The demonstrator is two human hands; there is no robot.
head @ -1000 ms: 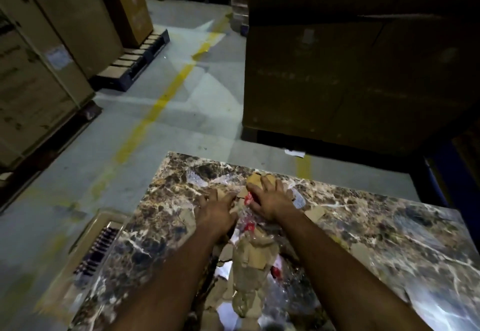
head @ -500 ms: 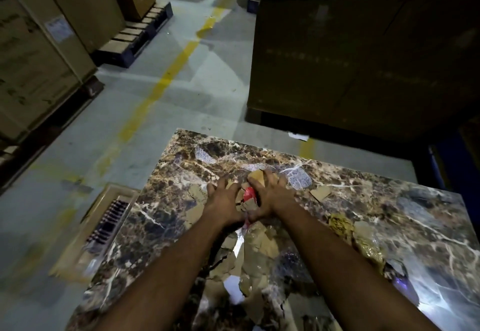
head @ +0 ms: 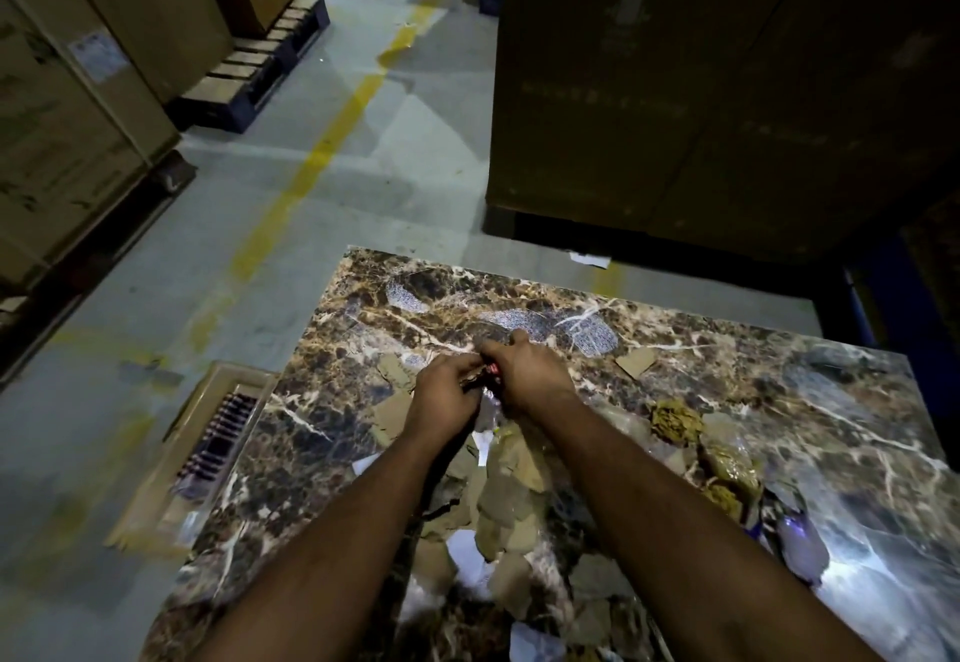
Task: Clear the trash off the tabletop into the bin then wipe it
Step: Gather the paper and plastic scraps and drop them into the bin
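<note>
A brown marble tabletop [head: 779, 401] carries scattered trash. Torn cardboard pieces [head: 509, 500] and white paper scraps [head: 467, 555] lie in a heap between my forearms. My left hand [head: 444, 399] and my right hand [head: 527, 375] press together at the far end of the heap, fingers curled around a bunch of cardboard and plastic scraps with a red bit [head: 491, 369] showing between them. Clear plastic wrap pieces [head: 589, 334] lie just beyond my hands. Crumpled brown paper wads [head: 675, 419] sit to the right.
A flat cardboard box [head: 208, 448] with a dark ribbed insert lies on the floor against the table's left edge. Large cardboard cartons [head: 701, 89] stand beyond the table, and more on pallets [head: 254, 74] at left. A yellow line [head: 322, 152] crosses the concrete floor.
Both hands went from lying flat on the scraps to closing together around a bunch of them, drawing it slightly toward me. The camera tilted, showing more of the table.
</note>
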